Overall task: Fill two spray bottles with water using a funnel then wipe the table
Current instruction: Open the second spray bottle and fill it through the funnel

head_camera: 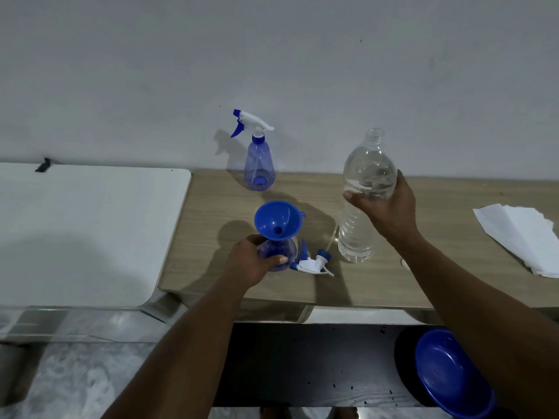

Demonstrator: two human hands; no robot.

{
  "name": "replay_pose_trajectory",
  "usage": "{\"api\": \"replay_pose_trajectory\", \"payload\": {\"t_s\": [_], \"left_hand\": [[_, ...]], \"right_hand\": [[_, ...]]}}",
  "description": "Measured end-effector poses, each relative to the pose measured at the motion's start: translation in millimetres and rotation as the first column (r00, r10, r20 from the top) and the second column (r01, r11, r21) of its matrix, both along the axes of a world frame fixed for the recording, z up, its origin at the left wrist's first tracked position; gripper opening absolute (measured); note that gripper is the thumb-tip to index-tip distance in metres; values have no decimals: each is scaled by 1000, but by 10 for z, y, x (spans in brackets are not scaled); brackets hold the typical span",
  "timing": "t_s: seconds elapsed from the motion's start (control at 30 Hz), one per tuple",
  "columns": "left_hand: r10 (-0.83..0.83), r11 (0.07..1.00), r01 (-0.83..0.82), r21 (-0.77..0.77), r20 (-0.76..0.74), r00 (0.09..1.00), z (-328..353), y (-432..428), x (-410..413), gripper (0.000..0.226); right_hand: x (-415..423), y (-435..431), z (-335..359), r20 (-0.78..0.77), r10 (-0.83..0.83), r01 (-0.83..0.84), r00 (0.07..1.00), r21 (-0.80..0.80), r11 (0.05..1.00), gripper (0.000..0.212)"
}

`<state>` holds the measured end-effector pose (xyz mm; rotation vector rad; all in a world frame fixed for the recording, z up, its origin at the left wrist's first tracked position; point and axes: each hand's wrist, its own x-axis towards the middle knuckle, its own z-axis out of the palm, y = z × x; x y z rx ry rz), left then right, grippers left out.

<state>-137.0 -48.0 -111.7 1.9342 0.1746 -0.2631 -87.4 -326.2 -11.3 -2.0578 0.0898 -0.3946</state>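
A blue funnel [276, 220] sits in the neck of an uncapped blue spray bottle [279, 251] near the wooden table's [423, 282] front edge. My left hand [252, 261] grips this bottle's body. Its white and blue trigger head [313, 263] lies on the table just to the right. My right hand [382, 204] holds a large clear water bottle [361, 195], open at the top, upright with its base on the table. A second blue spray bottle [258, 161] with its trigger head on stands at the back by the wall.
A stack of white paper towels [520, 237] lies at the table's right side. A white table [84, 231] adjoins on the left. A blue bowl [450, 376] rests on a dark lower surface [302, 364] in front.
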Motion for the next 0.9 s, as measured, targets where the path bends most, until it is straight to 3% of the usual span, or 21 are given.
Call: {"api": "replay_pose_trajectory", "payload": {"t_s": [0.13,0.33,0.6,0.73,0.9], "left_hand": [[-1,1000,1,-5,7,1000,-6,9,-5,46],[-19,1000,19,-9,17,1000,22,0,-16,41],[-17,1000,16,14,38,999,-6,11,-19,39],[-15,998,14,61,16,1000,5,10,-15,51],[-49,996,48,78,18,999,67,4,-33,45]], "right_hand": [[-95,-35,101,-50,202,-206,978,-87,975,78],[-204,-49,223,-166,413,-444,895,-260,858,92],[-180,-72,363,-281,506,-578,815,-448,682,83],[-127,-90,390,-347,513,-615,785,-542,573,78],[-77,-73,438,-457,481,-660,748,-581,476,87]]}}
